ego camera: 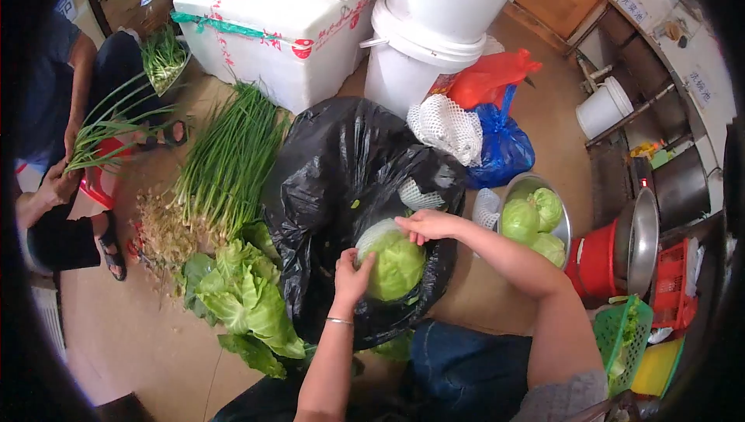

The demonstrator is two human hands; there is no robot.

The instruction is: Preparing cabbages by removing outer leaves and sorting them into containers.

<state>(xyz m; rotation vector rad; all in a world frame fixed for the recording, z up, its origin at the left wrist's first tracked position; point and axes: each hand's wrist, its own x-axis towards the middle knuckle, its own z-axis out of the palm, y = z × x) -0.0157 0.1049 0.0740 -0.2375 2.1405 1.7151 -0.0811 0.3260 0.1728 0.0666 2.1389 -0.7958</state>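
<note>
A green cabbage (398, 270) sits in the mouth of a large black plastic bag (326, 160), with a white foam net (375, 234) around its far left side. My left hand (352, 277) holds the cabbage from the left, thumb on the leaves. At its far side, the fingers of my right hand (429, 226) are bent against the net's edge and the top of the cabbage. How firmly they pinch the net is hard to see. Another foam net (420, 196) lies in the bag just beyond my right hand.
Bare cabbages (520, 219) fill a metal bowl (567, 206) on the right. Loose outer leaves (250, 300) and scallions (233, 154) lie left. A seated person (58, 183) holds scallions there. A foam box (268, 32) and stacked white buckets (419, 43) stand behind the bag.
</note>
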